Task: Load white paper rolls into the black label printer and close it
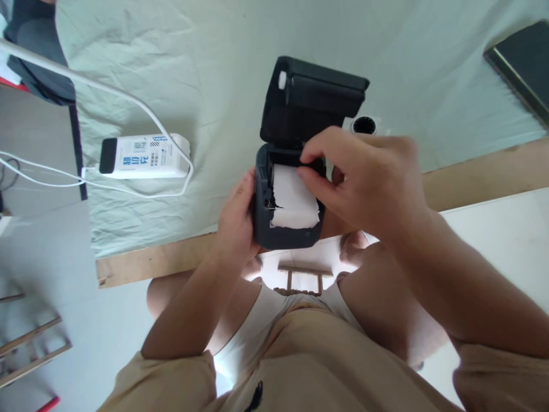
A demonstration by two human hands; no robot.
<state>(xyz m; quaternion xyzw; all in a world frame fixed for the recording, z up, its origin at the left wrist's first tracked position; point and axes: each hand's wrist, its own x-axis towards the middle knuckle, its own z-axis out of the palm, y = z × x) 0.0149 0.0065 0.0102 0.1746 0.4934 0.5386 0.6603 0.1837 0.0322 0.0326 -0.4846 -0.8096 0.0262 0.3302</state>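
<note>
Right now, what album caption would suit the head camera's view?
The left hand holds an open-lidded dark portable printer, with the right hand at the white paper roll inside.

Soft, diffuse light | white paper (295,194) bright before me | floor (306,257) glaring beneath me | faint shadow beside white box (141,166), small print (158,155) blurred | my sleeves (169,375) stretched at bottom edge

Paper (295,200) sits inside the printer (288,238), left of which a power bank (137,165) lies on the cloth (227,86).
</note>
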